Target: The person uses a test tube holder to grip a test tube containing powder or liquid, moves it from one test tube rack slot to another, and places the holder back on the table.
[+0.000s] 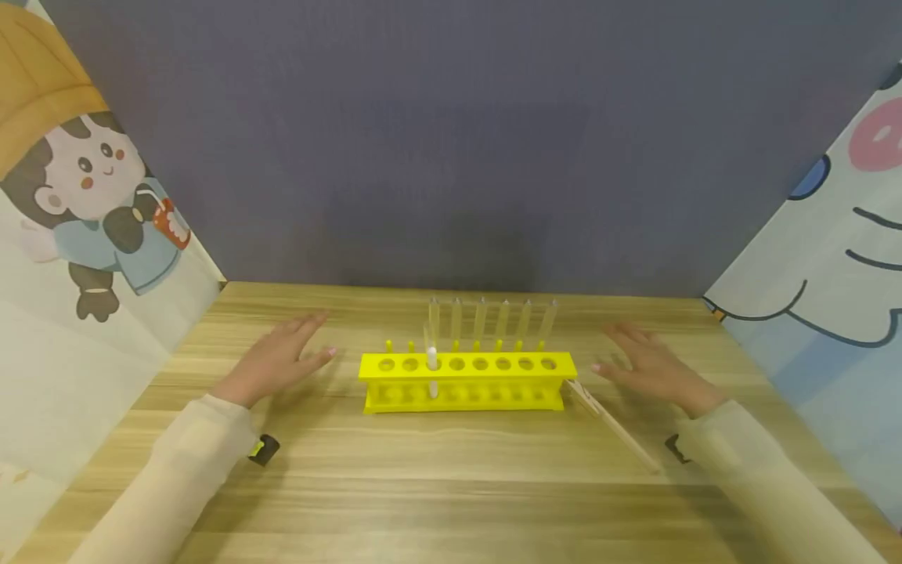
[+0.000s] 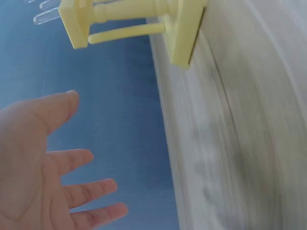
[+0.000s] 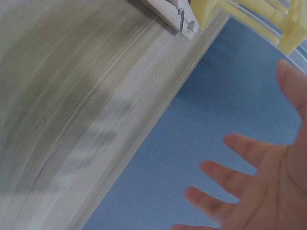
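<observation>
A yellow test tube rack [image 1: 468, 366] stands on the wooden table between my two hands. Several clear test tubes [image 1: 481, 319] rise along its back edge, at the row of yellow pegs. In the third hole from the left stands a slim piece with a white part [image 1: 432, 358]. To the left of the rack, my left hand [image 1: 277, 359] is held with fingers spread and nothing in it. My right hand [image 1: 644, 364] is likewise open and bare, off the rack's right end. A wooden test tube clamp [image 1: 611, 427] lies slantwise by that end, its spring showing in the right wrist view.
A dark grey-blue panel [image 1: 465, 157] closes off the back of the table [image 1: 437, 493]. Printed cartoon sheets flank it, with a chef-hatted figure [image 1: 106, 188] on the left and a pink-spotted drawing [image 1: 877, 141] on the right.
</observation>
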### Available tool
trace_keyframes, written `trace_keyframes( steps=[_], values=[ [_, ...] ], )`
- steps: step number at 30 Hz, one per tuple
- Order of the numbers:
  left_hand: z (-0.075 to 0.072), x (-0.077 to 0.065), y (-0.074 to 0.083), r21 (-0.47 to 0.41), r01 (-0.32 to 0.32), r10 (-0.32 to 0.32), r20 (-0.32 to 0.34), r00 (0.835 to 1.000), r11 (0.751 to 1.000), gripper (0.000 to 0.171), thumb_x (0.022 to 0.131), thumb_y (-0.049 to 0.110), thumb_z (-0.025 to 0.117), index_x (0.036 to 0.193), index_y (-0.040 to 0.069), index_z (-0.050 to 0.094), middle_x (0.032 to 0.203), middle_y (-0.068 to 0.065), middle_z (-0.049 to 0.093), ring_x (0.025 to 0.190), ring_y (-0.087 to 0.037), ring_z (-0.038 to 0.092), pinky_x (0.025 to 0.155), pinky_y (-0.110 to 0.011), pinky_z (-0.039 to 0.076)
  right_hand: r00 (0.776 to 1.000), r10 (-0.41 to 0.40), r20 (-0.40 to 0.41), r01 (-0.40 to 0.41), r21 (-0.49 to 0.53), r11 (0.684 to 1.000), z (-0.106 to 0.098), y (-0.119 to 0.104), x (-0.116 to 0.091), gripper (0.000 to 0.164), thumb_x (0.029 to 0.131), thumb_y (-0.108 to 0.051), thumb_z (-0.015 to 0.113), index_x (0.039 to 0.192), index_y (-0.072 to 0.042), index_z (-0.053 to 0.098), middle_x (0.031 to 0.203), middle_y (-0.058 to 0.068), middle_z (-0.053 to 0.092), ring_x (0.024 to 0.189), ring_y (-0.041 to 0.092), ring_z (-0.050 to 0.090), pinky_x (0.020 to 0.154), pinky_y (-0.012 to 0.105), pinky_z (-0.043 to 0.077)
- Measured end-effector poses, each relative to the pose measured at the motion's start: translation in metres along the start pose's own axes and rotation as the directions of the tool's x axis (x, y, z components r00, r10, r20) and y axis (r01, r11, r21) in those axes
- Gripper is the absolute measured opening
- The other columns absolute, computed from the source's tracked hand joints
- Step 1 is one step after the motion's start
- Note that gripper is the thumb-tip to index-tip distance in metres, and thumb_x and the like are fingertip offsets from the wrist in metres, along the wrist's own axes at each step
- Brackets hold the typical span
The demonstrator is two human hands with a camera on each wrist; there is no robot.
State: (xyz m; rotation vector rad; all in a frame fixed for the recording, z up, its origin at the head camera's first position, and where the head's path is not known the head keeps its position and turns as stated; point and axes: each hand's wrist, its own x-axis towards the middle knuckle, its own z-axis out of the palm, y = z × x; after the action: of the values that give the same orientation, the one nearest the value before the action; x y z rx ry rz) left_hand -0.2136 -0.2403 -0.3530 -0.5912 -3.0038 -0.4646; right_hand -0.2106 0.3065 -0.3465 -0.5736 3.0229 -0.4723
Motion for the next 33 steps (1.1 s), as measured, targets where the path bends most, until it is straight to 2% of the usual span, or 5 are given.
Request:
trace_keyframes(
  steps=[9, 15, 18, 22, 33],
  values=[
    [0.006, 0.0, 0.008, -0.153, -0.033, 0.036, 0.016, 0.999, 0.988, 0.068, 0.095, 0.044, 0.05, 0.145, 0.001, 0.031, 0.146, -0.023, 0.035, 0.13, -0.044, 0.036, 0.105, -0.06, 0.029, 0.985, -0.014, 0.171, -0.002, 0.094, 0.996, 0.011, -0.005, 0.005, 0.07, 0.089, -0.039, 0.062, 0.136, 0.006, 0.038, 0.13, 0.036, 0.041, 0.116, 0.057, 0.038, 0.088, 0.068, 0.038],
    [0.013, -0.001, 0.014, -0.333, 0.009, 0.008, 0.049, 0.999, 0.943, 0.064, 0.095, 0.039, 0.053, 0.145, 0.005, 0.031, 0.145, -0.019, 0.039, 0.127, -0.043, 0.04, 0.099, -0.06, 0.037, 0.974, -0.041, 0.221, 0.011, 0.135, 0.991, 0.015, -0.008, 0.008, 0.06, 0.087, -0.038, 0.065, 0.121, 0.008, 0.047, 0.105, 0.023, 0.056, 0.092, 0.035, 0.056, 0.075, 0.047, 0.05],
    [0.018, -0.002, 0.018, -0.389, 0.015, 0.009, 0.06, 0.998, 0.921, 0.061, 0.096, 0.037, 0.053, 0.144, 0.007, 0.034, 0.142, -0.02, 0.042, 0.126, -0.043, 0.041, 0.096, -0.061, 0.039, 0.969, -0.038, 0.245, -0.003, 0.164, 0.986, 0.017, -0.009, 0.009, 0.052, 0.087, -0.035, 0.065, 0.114, 0.006, 0.048, 0.088, 0.012, 0.056, 0.074, 0.021, 0.053, 0.061, 0.035, 0.047],
    [0.025, -0.002, 0.022, -0.406, 0.0, 0.032, 0.072, 0.997, 0.914, 0.059, 0.095, 0.04, 0.053, 0.142, 0.007, 0.038, 0.141, -0.018, 0.045, 0.124, -0.04, 0.044, 0.096, -0.06, 0.039, 0.959, -0.024, 0.282, -0.036, 0.207, 0.978, 0.021, -0.01, 0.01, 0.045, 0.088, -0.032, 0.065, 0.109, 0.005, 0.048, 0.07, 0.002, 0.048, 0.058, 0.012, 0.042, 0.051, 0.027, 0.039],
    [0.032, -0.003, 0.031, -0.474, -0.043, 0.103, 0.102, 0.989, 0.88, 0.043, 0.096, 0.023, 0.053, 0.131, -0.002, 0.049, 0.126, -0.021, 0.056, 0.117, -0.04, 0.05, 0.098, -0.058, 0.039, 0.949, 0.004, 0.316, -0.082, 0.233, 0.969, 0.028, -0.013, 0.006, 0.035, 0.084, -0.031, 0.069, 0.093, -0.004, 0.049, 0.068, 0.001, 0.047, 0.06, 0.014, 0.042, 0.051, 0.026, 0.037]
  ],
)
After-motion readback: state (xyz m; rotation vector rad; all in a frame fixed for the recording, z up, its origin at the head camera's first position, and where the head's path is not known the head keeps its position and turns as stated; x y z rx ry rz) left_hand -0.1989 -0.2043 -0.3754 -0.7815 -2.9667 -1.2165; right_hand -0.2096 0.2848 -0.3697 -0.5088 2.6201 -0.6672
